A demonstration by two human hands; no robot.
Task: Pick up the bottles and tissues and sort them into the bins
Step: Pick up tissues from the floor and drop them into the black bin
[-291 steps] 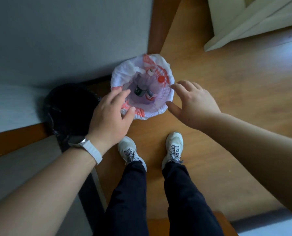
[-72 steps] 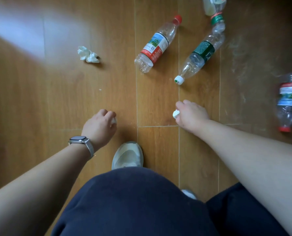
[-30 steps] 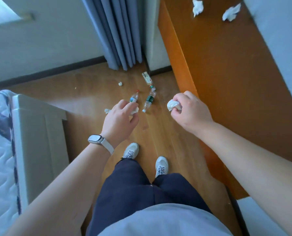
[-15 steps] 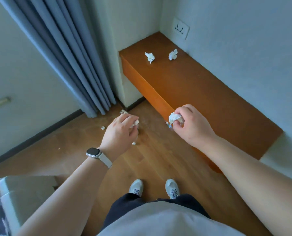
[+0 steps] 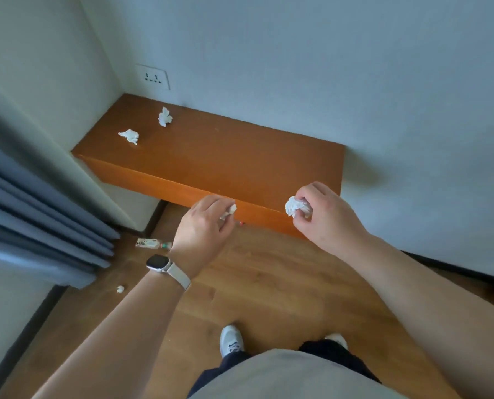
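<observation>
While the left hand (image 5: 202,227) has its fingers pinched on a small white tissue scrap (image 5: 229,211), the right hand (image 5: 327,218) has fingers curled tight round a balled-up white tissue (image 5: 296,207).

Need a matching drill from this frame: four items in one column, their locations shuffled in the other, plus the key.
Items
1. crumpled tissue ball
2. plastic bottle
3. smartwatch
4. wall socket

Places
A. on the wall above the wooden ledge
B. on the left wrist
C. lying on the floor beside the curtain
D. held in the right hand

Pairs: 1-D, 2-C, 3-B, 4-A
</observation>
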